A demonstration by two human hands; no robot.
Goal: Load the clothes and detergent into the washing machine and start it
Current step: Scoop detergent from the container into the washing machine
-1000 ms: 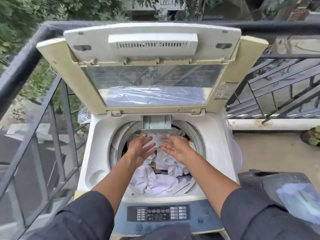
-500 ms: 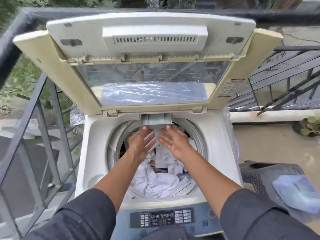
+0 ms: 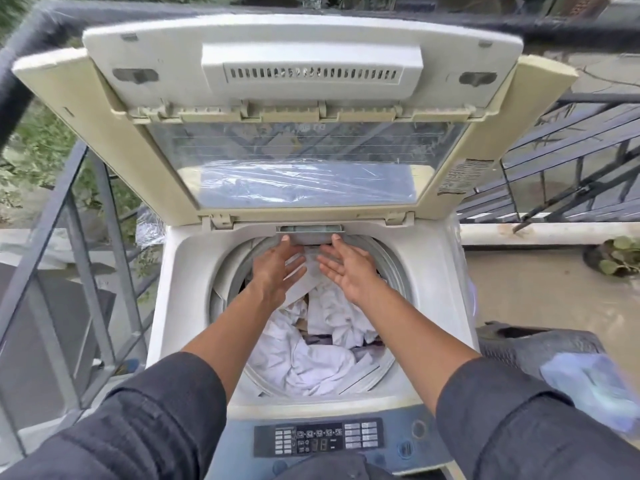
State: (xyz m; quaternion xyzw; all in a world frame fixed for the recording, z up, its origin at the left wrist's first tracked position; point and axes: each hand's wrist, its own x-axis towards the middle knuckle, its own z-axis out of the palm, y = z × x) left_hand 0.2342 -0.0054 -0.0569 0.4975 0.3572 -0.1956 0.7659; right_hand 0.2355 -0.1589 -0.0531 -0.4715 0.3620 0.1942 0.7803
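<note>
**Both hands up at the detergent drawer, drum already full of laundry**

So here's the setup: a cream-white top-loading washing machine [image 3: 173, 278] sits on a balcony with its yellowed plastic lid with a clear window [image 3: 304, 143] flipped all the way up. Inside the round drum there's a pile of crumpled white clothes [image 3: 311, 355], with a bit of something darker tucked in the middle.

The left hand [image 3: 275, 268] and right hand [image 3: 348, 266] both reach over the drum to the back rim. Fingers on both are straight and spread, nothing gripped in either one. The fingertips touch the front of the small grey pull-out detergent drawer [image 3: 309, 233], which sits nearly flush with the rim just below the lid hinge. Can't tell if there's any detergent in it.

Closest to the camera is the dark blue control panel with white buttons and a digital display [image 3: 318, 436].

Off to the right stands a dark grey plastic laundry basket [image 3: 533, 344] with a pale blue cloth [image 3: 595, 386] on it. Dark metal railings [image 3: 79, 237] run around the balcony.
</note>
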